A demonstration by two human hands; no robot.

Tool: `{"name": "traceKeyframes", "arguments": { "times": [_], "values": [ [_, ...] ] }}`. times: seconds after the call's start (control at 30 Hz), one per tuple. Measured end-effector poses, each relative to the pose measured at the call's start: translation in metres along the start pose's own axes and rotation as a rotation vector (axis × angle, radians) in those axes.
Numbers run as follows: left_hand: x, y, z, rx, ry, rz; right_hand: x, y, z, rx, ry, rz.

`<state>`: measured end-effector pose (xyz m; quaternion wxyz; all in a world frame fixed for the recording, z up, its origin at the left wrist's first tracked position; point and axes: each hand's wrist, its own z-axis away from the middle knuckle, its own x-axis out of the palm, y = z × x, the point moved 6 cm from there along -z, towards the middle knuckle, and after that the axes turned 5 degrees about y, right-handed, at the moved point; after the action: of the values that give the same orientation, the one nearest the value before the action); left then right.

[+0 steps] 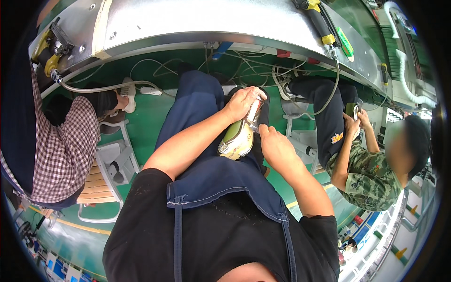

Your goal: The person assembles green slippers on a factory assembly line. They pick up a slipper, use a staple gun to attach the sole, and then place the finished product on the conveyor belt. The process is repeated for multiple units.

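A shoe upper (239, 133), olive green and cream with a dark edge line, lies across my lap over the dark blue apron. My left hand (243, 103) is closed around its far end, where a white and reddish-brown part shows beside the fingers. On the shoe's right side, my right hand (273, 141) is closed on a small metal tool (253, 126), whose shiny end touches or nearly touches the shoe's edge. The fingers hide the rest of the tool, so its exact kind cannot be made out.
Ahead stands a metal workbench (188, 19), with a yellow-and-black air tool (321, 23) at right and another air tool (44, 54) at left. Hoses and cables (155, 66) trail below it. A co-worker (371, 164) at right handles a similar piece; another person (61, 141) sits at left.
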<state>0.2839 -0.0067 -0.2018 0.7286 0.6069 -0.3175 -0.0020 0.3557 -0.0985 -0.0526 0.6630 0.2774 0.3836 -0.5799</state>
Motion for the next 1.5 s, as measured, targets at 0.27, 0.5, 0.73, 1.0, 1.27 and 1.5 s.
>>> {"name": "traceKeyframes", "arguments": {
  "times": [0.27,0.5,0.73,1.0,1.27,1.5],
  "values": [
    [-0.003,0.004,0.0,-0.022,-0.007,0.013,0.01,0.007,-0.009,0.026,-0.075,-0.027],
    [-0.004,0.002,0.003,-0.016,0.023,-0.051,0.016,0.012,-0.007,-0.049,-0.032,-0.033],
    [-0.001,0.006,0.01,0.034,0.031,-0.103,0.016,0.01,0.0,-0.137,0.059,0.022],
    [-0.013,0.004,0.039,0.143,0.172,-0.365,0.022,-0.017,0.016,-0.049,0.164,0.338],
    [-0.023,-0.029,0.102,-0.695,0.221,-0.075,0.027,-0.025,0.019,-0.021,0.261,0.401],
    [-0.006,-0.005,0.098,-0.863,0.151,0.083,0.011,0.0,0.019,-0.078,0.114,0.152]
  ]
}}
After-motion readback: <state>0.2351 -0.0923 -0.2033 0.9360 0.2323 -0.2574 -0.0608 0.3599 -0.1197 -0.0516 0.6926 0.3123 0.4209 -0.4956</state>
